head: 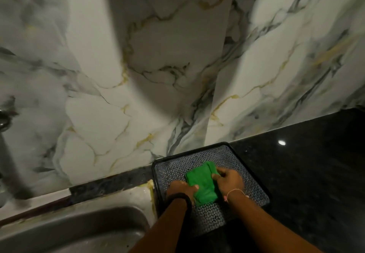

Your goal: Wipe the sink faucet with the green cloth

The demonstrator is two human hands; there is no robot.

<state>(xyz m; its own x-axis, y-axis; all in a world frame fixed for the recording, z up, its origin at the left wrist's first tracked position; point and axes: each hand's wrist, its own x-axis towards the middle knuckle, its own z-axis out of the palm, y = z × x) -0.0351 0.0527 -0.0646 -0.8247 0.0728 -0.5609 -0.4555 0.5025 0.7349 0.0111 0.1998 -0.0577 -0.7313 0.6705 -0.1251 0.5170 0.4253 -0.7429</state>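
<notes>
A folded green cloth (202, 183) lies on a dark patterned tray (246, 173) on the counter, right of the sink. My left hand (182, 190) presses on the cloth's left edge, its fingers curled onto the fabric. My right hand (229, 180) grips the cloth's right edge. The metal sink (79, 225) is at the lower left. Only a blurred part of the faucet (5, 120) shows at the far left edge, well away from both hands.
A marble-patterned wall (158, 65) rises behind the counter. Black stone countertop (316, 163) stretches to the right of the tray. A dark band is on my left wrist and a thin thread on my right wrist.
</notes>
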